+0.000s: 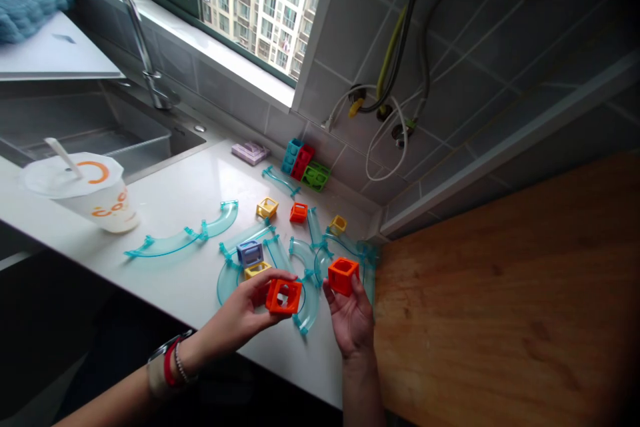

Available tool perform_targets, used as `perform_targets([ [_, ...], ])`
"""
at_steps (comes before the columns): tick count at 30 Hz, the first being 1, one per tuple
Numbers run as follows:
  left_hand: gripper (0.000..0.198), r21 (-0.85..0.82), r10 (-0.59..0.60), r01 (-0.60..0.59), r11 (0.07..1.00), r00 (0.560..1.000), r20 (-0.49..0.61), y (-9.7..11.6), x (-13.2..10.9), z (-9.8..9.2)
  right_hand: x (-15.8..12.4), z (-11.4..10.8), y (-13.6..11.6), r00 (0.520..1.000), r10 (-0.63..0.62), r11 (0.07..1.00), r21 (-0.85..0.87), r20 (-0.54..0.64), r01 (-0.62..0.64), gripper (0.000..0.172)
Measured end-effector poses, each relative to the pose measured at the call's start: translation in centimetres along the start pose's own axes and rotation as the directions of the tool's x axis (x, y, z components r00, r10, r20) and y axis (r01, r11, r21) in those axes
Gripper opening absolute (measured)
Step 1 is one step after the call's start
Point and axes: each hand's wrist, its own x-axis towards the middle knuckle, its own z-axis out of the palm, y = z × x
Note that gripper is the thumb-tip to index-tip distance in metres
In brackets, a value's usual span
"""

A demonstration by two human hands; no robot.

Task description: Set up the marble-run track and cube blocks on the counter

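Observation:
My left hand [255, 303] grips an orange-red hollow cube block [284, 297] between thumb and fingers, its open side turned toward me. A second orange-red cube block [343, 276] is held up by the fingertips of my right hand [350, 317]. The two cubes are apart. Under and behind them lie several translucent teal track pieces [277, 253], some curved, some straight. Close to my left hand are a blue-purple cube block [250, 253] and a yellow one [257, 270]. Farther back sit another orange-red block [299, 213] and yellow blocks [267, 207].
A paper cup with a straw [95, 193] stands at the left by the sink [125, 123]. Teal, red and green blocks [303, 163] and a lilac box [251, 153] are along the wall. A wooden panel [500, 293] borders the counter at right; cables hang above.

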Motion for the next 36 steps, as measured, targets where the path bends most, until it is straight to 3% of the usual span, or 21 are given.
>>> perform_targets([
  [4,0.051,0.017,-0.049,0.049,0.999,0.998,-0.034,0.8,-1.1,-0.9,-0.3,0.4,1.1,0.999,0.032,0.999,0.034,-0.007,-0.032,0.026],
  [9,0.058,0.062,-0.024,0.027,0.998,0.998,-0.057,0.9,-1.9,-1.9,-1.0,1.0,2.0,1.000,0.023,1.000,0.011,0.017,-0.023,0.029],
  [16,0.057,0.161,0.086,-0.072,0.984,0.993,-0.082,1.3,-2.8,-3.1,-3.2,1.5,2.5,0.961,-0.099,0.970,-0.191,0.258,0.152,0.069],
  [22,0.054,0.190,0.141,-0.112,0.975,0.979,-0.148,1.2,-2.5,-4.2,-2.8,0.8,3.1,0.887,-0.215,0.859,-0.352,0.410,0.371,0.056],
  [26,0.059,0.192,0.132,-0.097,0.977,0.975,-0.177,1.2,-1.9,-4.5,-2.9,3.0,3.5,0.829,-0.258,0.802,-0.369,0.497,0.470,0.049],
  [33,0.046,0.177,0.166,-0.128,0.976,0.962,-0.218,3.0,-2.9,-6.3,-3.8,8.4,4.1,0.830,-0.254,0.842,-0.308,0.497,0.442,0.039],
  [36,0.045,0.181,0.190,-0.150,0.972,0.955,-0.229,3.8,-3.4,-7.9,-3.6,10.1,4.5,0.741,-0.298,0.787,-0.284,0.601,0.547,0.035],
])
